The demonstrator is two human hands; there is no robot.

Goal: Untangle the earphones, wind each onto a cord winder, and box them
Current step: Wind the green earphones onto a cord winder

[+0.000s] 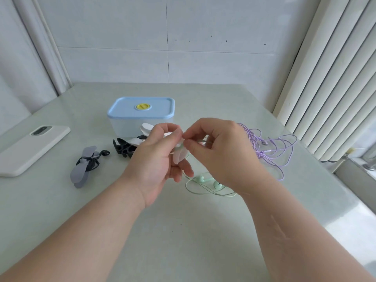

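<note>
On the pale green table (61, 210), a grey winder (80, 171) wrapped with black earphones (105, 153) lay left of the blue-lidded box (140, 115). The left hand (156, 159) gripped a pale winder (180, 157), and the right hand (221, 151) pinched the green cord (211, 193) against it. The cord's earbuds (216, 184) rested on the table below, and the purple earphones (272, 147) lay tangled to the right.

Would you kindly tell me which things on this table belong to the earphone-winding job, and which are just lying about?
Belongs to the job: white cord winder in the left hand; mint-green earphones, cord pinched by the right hand; purple earphones, loose; black earphones wound on a grey cord winder; spare black cord winders; blue-lidded box, shut.
Just lying about: phone in a white case.
</note>
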